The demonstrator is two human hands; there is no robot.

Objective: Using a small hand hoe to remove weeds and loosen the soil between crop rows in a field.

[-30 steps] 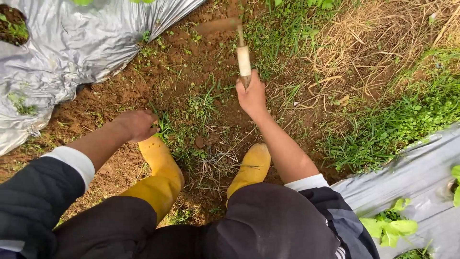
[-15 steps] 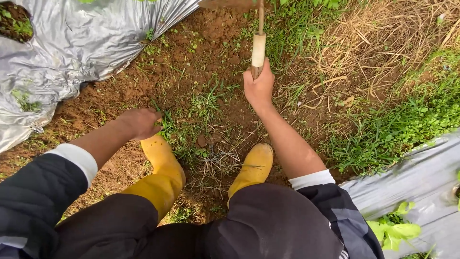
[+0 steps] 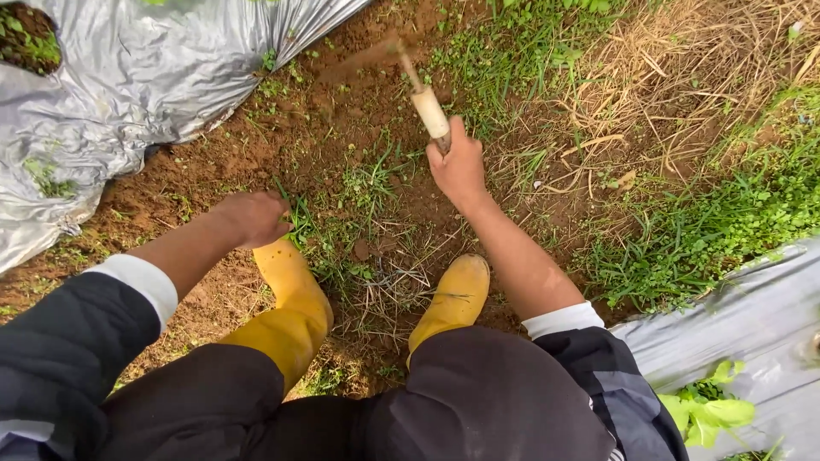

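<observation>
Crinkled silver plastic sheeting [image 3: 128,85] lies at far left over crumbly brown soil. The left hand [image 3: 252,218] is fisted around a tuft of weeds [image 3: 299,224] just above the smooth yellow rubber boot [image 3: 295,299]. Right of it, the right hand [image 3: 459,166] closes around the pale wooden handle of a hand hoe [image 3: 427,107]; its blurred blade probably meets the dirt. The hoe looks light and rigid, best gripped mid-handle.

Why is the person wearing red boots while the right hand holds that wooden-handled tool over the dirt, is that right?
Not quite: the head view shows the boots are yellow, not red. The right hand does hold the wooden-handled tool over the dirt.
</observation>
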